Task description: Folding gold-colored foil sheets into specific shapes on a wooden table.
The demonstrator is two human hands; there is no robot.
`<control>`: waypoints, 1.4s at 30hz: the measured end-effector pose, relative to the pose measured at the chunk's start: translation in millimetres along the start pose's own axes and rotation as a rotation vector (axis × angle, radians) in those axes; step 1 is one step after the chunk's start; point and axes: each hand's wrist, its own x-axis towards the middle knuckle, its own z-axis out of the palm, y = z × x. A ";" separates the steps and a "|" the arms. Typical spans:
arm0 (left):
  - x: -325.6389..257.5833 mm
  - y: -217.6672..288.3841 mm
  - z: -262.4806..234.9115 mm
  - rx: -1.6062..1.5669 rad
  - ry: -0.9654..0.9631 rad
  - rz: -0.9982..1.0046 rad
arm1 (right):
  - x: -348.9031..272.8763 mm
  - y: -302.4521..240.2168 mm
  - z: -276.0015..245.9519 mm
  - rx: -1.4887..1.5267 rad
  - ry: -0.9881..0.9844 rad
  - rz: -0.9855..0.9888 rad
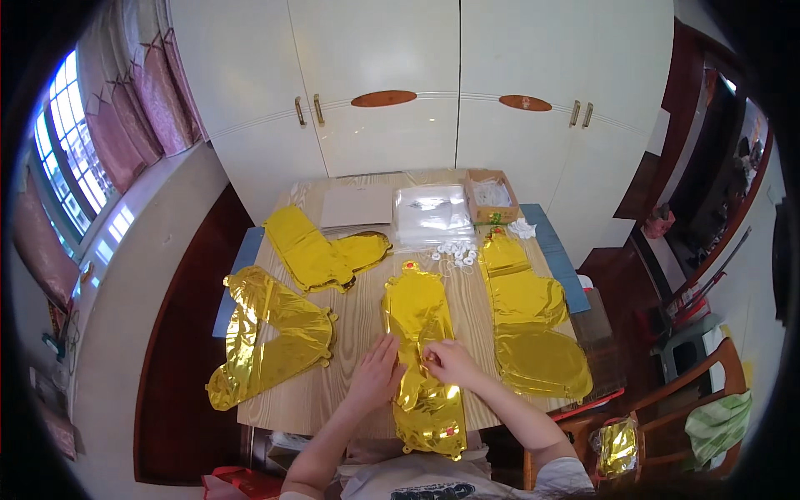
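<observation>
A flat gold foil balloon (417, 300) lies lengthwise on the wooden table in front of me, its near end hanging over the front edge. My left hand (379, 368) rests on its left border, fingers stretched out. On its middle, my right hand (451, 363) has thumb and fingers pinched together at the foil; the exact bit held is too small to make out. Another gold foil balloon (275, 350), triangular in outline, lies to the left. A stack of gold foil balloons (300, 243) is behind it, and more gold foil balloons (529, 304) lie at the right.
Along the back are a pale cardboard sheet (357, 206), clear plastic bags (433, 214) and a cardboard box (502, 215) with whitish contents. Small white rings with string (454, 252) lie before the bags. Crumpled white paper (522, 228) is beside the box. A wooden chair (733, 367) stands at right.
</observation>
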 end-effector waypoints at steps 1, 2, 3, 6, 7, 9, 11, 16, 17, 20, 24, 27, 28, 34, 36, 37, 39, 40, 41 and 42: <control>2.1 -7.7 4.5 0.046 -0.031 0.013 | -2.2 -3.5 -0.2 -0.033 0.029 -0.025; 0.5 -11.4 8.3 0.113 -0.093 0.026 | -3.3 -5.6 0.6 -0.065 0.057 -0.050; -0.6 -10.7 11.2 0.175 -0.158 0.044 | -4.8 -4.1 2.5 -0.057 0.063 -0.056; -0.7 -6.9 11.0 0.286 -0.279 0.069 | -5.7 1.0 8.0 -0.043 0.072 -0.080; -1.1 -4.1 8.8 0.310 -0.308 0.073 | -6.1 1.8 8.8 -0.047 0.071 -0.089; 0.4 0.1 3.8 0.327 -0.299 0.064 | -6.6 2.2 8.9 -0.060 0.058 -0.090; 1.5 -3.3 4.7 0.213 -0.217 0.024 | -7.3 0.3 6.3 -0.080 0.035 -0.075; 7.8 -38.5 6.6 0.008 -0.191 -0.049 | -7.3 -2.6 5.6 -0.062 0.034 -0.079; 7.2 -40.4 7.3 0.108 -0.264 -0.027 | -7.6 -2.8 5.9 -0.061 0.047 -0.087; 9.9 -33.5 -2.2 0.288 -0.400 0.005 | -8.5 -2.2 3.8 -0.050 0.034 -0.083; 10.6 -43.9 -4.2 0.186 -0.222 -0.027 | -8.2 -1.4 4.6 -0.054 0.021 -0.086; 13.0 -57.9 1.9 0.265 -0.272 0.026 | -8.0 -2.0 5.0 -0.054 0.014 -0.082; 15.8 -59.4 1.1 0.320 -0.336 0.054 | -8.3 -1.7 4.9 -0.054 0.013 -0.082; 33.6 -59.3 -11.9 0.387 -0.381 -0.004 | -8.6 2.0 5.6 -0.058 -0.009 -0.077; 35.0 -61.5 -8.0 0.358 -0.298 0.041 | -8.3 1.9 5.6 -0.063 -0.012 -0.075; 35.7 -62.4 -6.6 0.344 -0.256 0.062 | -8.7 1.5 6.1 -0.069 -0.009 -0.075; 39.8 -62.3 -6.1 0.255 -0.352 0.078 | -8.4 0.3 5.3 -0.077 -0.029 -0.060; 41.8 -62.1 -6.7 0.209 -0.401 0.085 | -7.8 -0.7 3.5 -0.079 -0.052 -0.044; 44.1 -66.0 -5.5 0.178 -0.411 0.080 | -7.5 -1.0 2.7 -0.082 -0.075 -0.029; 48.3 -72.0 -3.5 0.149 -0.418 0.077 | -8.5 1.4 4.3 -0.105 -0.031 -0.069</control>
